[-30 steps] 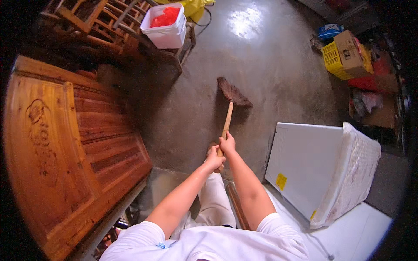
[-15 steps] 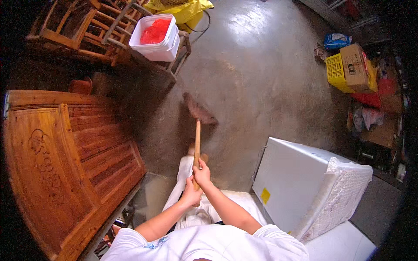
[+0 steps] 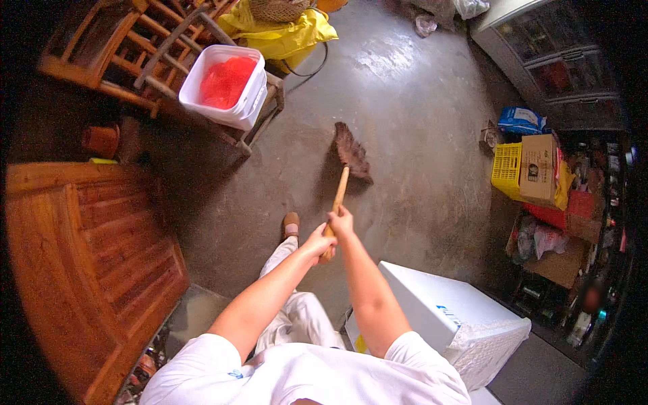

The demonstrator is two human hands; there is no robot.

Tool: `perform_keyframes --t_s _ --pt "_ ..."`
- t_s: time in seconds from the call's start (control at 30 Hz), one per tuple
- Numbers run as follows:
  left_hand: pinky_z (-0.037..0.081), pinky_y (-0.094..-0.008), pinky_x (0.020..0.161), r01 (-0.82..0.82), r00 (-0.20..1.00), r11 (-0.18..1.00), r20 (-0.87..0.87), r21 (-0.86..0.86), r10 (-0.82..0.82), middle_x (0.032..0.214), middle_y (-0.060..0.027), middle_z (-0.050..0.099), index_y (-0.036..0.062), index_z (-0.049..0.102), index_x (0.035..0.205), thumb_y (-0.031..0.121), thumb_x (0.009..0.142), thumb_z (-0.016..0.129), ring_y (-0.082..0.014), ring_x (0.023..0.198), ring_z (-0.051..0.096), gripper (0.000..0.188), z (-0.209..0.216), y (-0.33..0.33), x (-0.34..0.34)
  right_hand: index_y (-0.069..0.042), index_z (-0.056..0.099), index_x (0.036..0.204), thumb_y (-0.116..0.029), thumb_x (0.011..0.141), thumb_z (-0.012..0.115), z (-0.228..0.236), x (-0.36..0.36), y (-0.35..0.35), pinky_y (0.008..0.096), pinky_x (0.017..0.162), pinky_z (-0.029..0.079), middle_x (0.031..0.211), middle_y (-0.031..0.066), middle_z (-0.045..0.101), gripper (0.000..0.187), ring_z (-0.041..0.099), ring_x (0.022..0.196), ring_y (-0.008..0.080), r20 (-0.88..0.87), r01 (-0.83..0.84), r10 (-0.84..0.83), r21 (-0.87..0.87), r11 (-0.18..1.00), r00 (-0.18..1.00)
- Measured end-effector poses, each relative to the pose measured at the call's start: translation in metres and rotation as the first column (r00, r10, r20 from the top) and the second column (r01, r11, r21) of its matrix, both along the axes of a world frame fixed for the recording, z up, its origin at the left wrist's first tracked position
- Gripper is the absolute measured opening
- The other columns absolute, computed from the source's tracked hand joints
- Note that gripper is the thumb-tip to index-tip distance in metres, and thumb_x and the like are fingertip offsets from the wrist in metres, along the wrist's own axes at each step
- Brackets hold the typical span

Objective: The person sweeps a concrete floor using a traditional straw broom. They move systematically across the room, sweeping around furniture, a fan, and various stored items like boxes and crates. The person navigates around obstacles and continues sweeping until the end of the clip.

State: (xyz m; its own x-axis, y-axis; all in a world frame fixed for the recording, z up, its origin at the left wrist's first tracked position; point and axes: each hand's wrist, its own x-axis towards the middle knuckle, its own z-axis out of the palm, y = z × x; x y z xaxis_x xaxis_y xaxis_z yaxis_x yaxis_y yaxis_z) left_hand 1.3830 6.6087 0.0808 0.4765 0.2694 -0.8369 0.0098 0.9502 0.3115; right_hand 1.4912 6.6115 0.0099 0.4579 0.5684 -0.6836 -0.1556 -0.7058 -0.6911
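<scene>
Both of my hands are wrapped around the wooden handle of a broom [image 3: 354, 152], which slants away from me over the floor. My left hand [image 3: 317, 245] grips the near end of the handle. A little farther up it, my right hand [image 3: 341, 221] is closed, close to the left one. The broom's wide, dark brown head is at the floor, ahead of my feet. My arms reach forward, and a brown shoe [image 3: 291, 220] shows to the left of my hands.
A white bucket [image 3: 252, 111] with red stuff stands on a wooden stool at the far left. Carved wooden furniture [image 3: 128, 236] fills the left side. A white appliance [image 3: 432, 304] is near right. Beyond it are a yellow crate [image 3: 506, 166], a cardboard box [image 3: 538, 165] and a cabinet [image 3: 533, 47].
My hands and the broom have moved forward and to the right, with my arms reaching farther out. The view has shifted, showing more of the cabinet. Both hands keep their grip.
</scene>
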Motion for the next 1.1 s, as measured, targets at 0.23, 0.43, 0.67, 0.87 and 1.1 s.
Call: perform_keyframes --t_s 0.23,0.43,0.67,0.87,1.1 --pt "0.042 -0.0306 0.037 -0.033 0.933 0.997 -0.36 -0.071 0.005 0.078 -0.0141 0.053 0.0153 0.012 0.126 -0.005 0.075 0.054 -0.0187 0.046 0.051 0.069 0.084 -0.027 -0.045 -0.001 0.048 0.123 -0.01 0.073 0.064 0.071 -0.076 -0.021 0.0262 0.062 0.049 0.089 0.01 0.064 0.054 0.059 0.073 0.0138 -0.26 -0.213 0.156 -0.208 0.955 0.953" --pt "0.045 -0.0292 0.041 -0.077 0.961 0.993 -0.272 -0.09 0.05 0.086 -0.0154 0.051 0.0166 0.012 0.12 -0.007 0.073 0.056 -0.0193 0.053 0.054 0.069 0.158 0.051 0.029 -0.001 0.049 0.122 -0.017 0.072 0.064 0.092 -0.005 0.026 0.0286 0.063 0.048 0.085 0.0123 0.064 0.055 0.06 0.072 0.016 -0.201 -0.127 0.111 -0.069 0.989 0.973" --pt "0.045 -0.0321 0.043 0.029 0.995 0.999 -0.095 0.034 -0.026 0.075 -0.0119 0.052 0.0138 0.017 0.126 -0.003 0.069 0.06 -0.0181 0.049 0.052 0.073 0.099 0.174 0.181 0.0 0.046 0.123 -0.021 0.073 0.063 0.059 0.181 0.16 0.0336 0.083 0.046 0.107 0.0194 0.059 0.056 0.059 0.095 0.0262 0.154 -0.196 0.218 -0.147 0.97 0.964" --pt "0.045 -0.0317 0.041 0.129 0.979 0.971 -0.183 0.2 -0.093 0.08 -0.0171 0.054 0.0034 0.021 0.121 -0.002 0.067 0.061 -0.0179 0.049 0.054 0.067 0.015 0.284 0.307 -0.006 0.042 0.125 -0.017 0.075 0.061 0.039 0.298 0.291 0.0368 0.088 0.043 0.112 0.02 0.056 0.054 0.055 0.104 0.033 0.357 -0.226 0.28 -0.187 0.956 0.891" --pt "0.042 -0.0292 0.041 0.021 0.964 0.972 -0.261 0.236 0.043 0.078 -0.0137 0.054 0.0066 0.03 0.123 -0.004 0.066 0.059 -0.0174 0.047 0.053 0.065 -0.032 0.333 0.413 -0.02 0.026 0.135 -0.004 0.077 0.054 -0.069 0.418 0.364 0.0314 0.052 0.048 0.076 0.01 0.056 0.067 0.055 0.06 0.016 -0.04 -0.215 0.212 -0.152 0.965 0.977"
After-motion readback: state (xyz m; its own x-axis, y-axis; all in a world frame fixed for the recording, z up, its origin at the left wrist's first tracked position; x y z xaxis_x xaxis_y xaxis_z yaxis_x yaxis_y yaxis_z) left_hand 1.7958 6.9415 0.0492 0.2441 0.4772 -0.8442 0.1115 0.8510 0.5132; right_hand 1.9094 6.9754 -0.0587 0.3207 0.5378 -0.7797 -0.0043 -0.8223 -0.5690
